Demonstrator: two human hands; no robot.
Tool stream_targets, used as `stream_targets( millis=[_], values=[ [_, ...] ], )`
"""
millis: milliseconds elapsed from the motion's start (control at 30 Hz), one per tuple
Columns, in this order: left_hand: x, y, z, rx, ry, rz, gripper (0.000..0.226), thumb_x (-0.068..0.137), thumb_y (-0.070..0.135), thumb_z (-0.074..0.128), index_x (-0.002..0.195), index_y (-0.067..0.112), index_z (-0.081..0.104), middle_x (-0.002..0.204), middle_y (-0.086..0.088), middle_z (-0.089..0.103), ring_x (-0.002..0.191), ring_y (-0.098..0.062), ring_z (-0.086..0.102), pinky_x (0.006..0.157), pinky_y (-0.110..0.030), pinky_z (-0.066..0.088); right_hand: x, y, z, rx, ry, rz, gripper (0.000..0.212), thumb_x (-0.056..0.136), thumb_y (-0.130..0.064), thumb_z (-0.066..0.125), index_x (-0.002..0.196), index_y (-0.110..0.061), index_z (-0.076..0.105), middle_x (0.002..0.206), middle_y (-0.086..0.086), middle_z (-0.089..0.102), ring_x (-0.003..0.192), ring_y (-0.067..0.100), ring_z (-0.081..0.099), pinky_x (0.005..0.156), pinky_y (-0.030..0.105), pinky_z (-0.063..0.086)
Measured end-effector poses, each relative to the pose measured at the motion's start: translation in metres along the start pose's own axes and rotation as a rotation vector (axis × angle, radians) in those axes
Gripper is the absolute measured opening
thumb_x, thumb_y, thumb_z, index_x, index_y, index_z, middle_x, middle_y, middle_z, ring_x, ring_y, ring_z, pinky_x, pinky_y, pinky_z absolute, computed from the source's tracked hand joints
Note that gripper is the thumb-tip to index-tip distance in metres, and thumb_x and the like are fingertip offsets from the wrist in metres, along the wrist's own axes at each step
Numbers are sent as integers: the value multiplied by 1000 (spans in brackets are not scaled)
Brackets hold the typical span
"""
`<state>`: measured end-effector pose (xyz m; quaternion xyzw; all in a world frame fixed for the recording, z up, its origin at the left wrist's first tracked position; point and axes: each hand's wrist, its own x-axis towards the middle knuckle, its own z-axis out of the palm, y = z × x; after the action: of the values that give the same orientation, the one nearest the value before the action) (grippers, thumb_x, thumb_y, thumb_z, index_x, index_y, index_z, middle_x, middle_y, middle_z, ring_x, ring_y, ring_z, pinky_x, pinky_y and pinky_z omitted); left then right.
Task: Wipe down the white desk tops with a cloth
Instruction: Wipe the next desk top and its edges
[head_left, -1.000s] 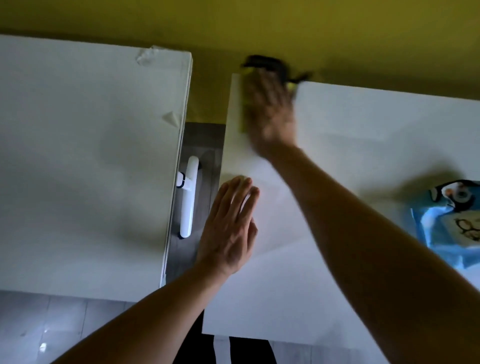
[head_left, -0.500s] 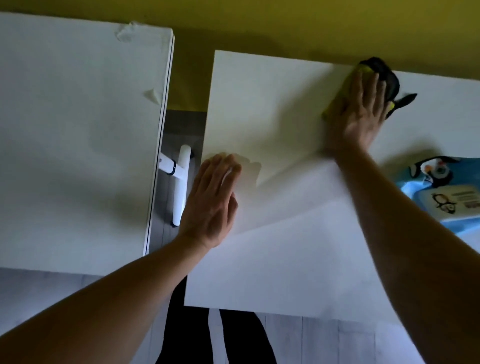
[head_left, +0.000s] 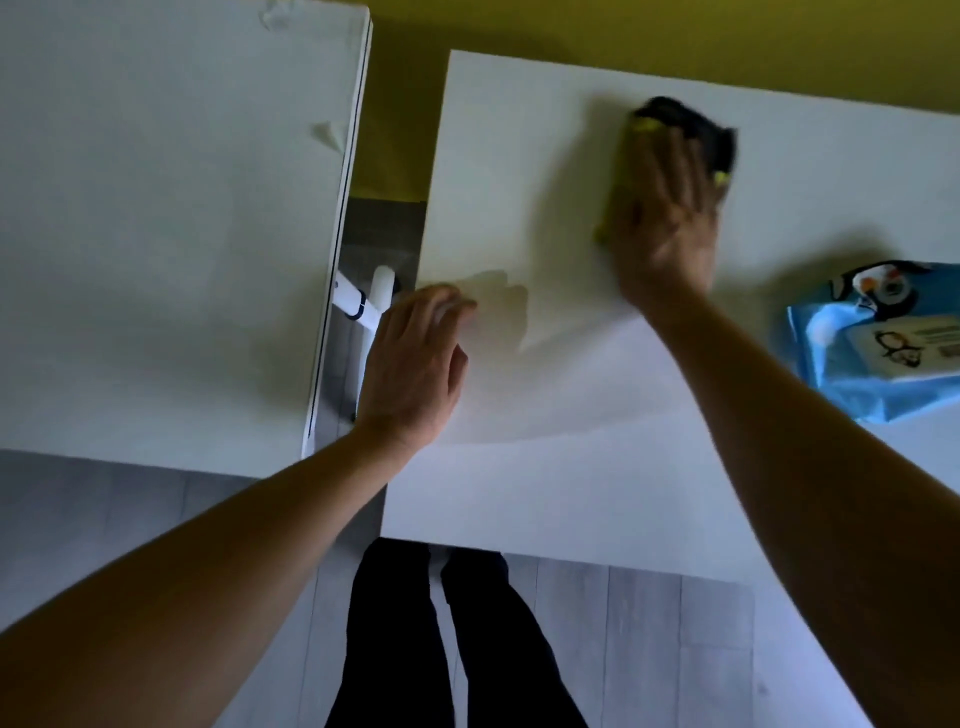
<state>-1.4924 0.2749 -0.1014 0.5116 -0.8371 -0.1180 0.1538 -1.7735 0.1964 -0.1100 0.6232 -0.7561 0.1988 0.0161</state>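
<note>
Cloth (head_left: 691, 132), yellow and dark, lay on the right tabletop (head_left: 571, 467) toward its far edge, pressed flat under the right hand (head_left: 667, 223), fingers straight; left hand (head_left: 415, 364) rested flat at the near-left edge; blue packet (head_left: 883, 343) sat well right.

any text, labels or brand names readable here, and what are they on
None can be read.
Blue wipes pack on the right desk: its white flap label carries a penguin drawing, a few dark printed lines and what may be a barcode, all too blurred to read.
Cloth under the right hand: no print visible.
Left desk: only bits of peeling tape, no writing.
</note>
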Motion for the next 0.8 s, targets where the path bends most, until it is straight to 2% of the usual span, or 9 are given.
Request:
stream_targets(
  millis=[100,167,233,300,367,467,600,733,800],
  values=[
    [-48,-2,-10,-29,-1,23,38,90,6,50,124,2,67,132,-18,62,124,-31,52,104,-41,45,-6,4,-12,-39,-57,261,63,99,-40,28,160,-24,25,167,5,20,155,26,14,127,44,8],
    [-82,-2,-18,-55,-27,36,37,92,7,50,124,1,68,133,-17,62,126,-30,54,105,-39,46,-9,-26,-8,-43,-35,325,63,99,-36,30,160,-19,26,167,7,22,155,28,16,126,44,5],
    [-108,-3,-22,-65,-60,41,36,96,7,50,126,0,67,137,-17,61,129,-29,55,108,-37,46,-18,-72,6,26,67,173,59,94,-25,43,150,-9,45,155,16,43,146,36,37,125,39,4],
    [-123,-3,-22,-69,-74,40,35,98,5,50,129,0,66,139,-17,61,131,-28,56,110,-35,45,-37,-124,21,112,97,-112,53,90,-21,51,140,-6,58,145,19,55,137,40,49,125,36,5],
    [-126,-5,-22,-67,-70,48,34,99,4,53,129,0,67,139,-16,62,130,-29,58,110,-35,47,-61,-165,24,156,-6,-275,51,96,-29,51,145,-15,55,152,12,50,143,33,42,124,43,17],
    [-126,-7,-26,-84,-60,76,29,96,-1,62,124,-1,69,133,-17,64,121,-29,62,101,-37,55,-72,-164,17,149,-84,-309,51,104,-39,38,152,-22,46,159,5,40,150,26,32,125,44,20],
    [-125,-12,-28,-107,-53,125,28,95,1,66,122,-2,70,129,-18,65,117,-27,62,93,-34,58,-85,-87,1,50,6,-47,54,101,-37,44,152,-19,45,158,10,41,149,31,34,124,42,20],
    [-128,-19,-24,-163,-81,144,34,99,-1,51,130,-2,65,141,-18,61,133,-30,58,109,-36,50,-111,-53,-20,-15,-39,265,60,102,-42,30,158,-22,31,166,8,25,154,29,19,127,45,9],
    [-130,-20,-27,-203,-97,118,43,96,-3,42,135,0,62,146,-16,57,140,-28,52,117,-35,42,-121,-77,-19,-28,36,248,57,100,-36,38,153,-15,42,160,13,37,150,35,30,124,52,17]
  ],
)
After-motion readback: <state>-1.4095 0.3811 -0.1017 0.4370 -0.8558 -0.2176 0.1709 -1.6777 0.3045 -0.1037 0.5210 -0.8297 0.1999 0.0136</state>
